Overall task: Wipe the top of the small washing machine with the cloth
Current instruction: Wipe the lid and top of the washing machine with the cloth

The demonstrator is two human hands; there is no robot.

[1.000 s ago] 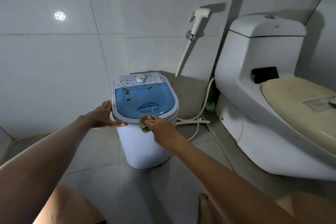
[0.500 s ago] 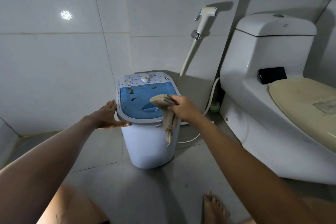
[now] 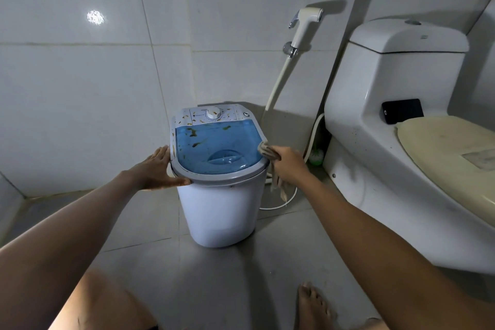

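While the left hand (image 3: 158, 169) lies flat with fingers straight against the small washing machine (image 3: 219, 169) rim at nine o'clock, seemingly to steady it, the right hand (image 3: 288, 163) grips the cloth (image 3: 266, 151) bunched at three o'clock, likely for wiping the blue lid (image 3: 218, 147).

I see a home bathroom: white toilet (image 3: 396, 120), bidet sprayer (image 3: 305, 25) on tiled wall (image 3: 80, 88), tiled floor (image 3: 214, 276).

I see glossy translucent blue plastic on the washing machine lid (image 3: 218, 147), a limp cloth (image 3: 267, 151), and glazed wall tiles (image 3: 80, 75).
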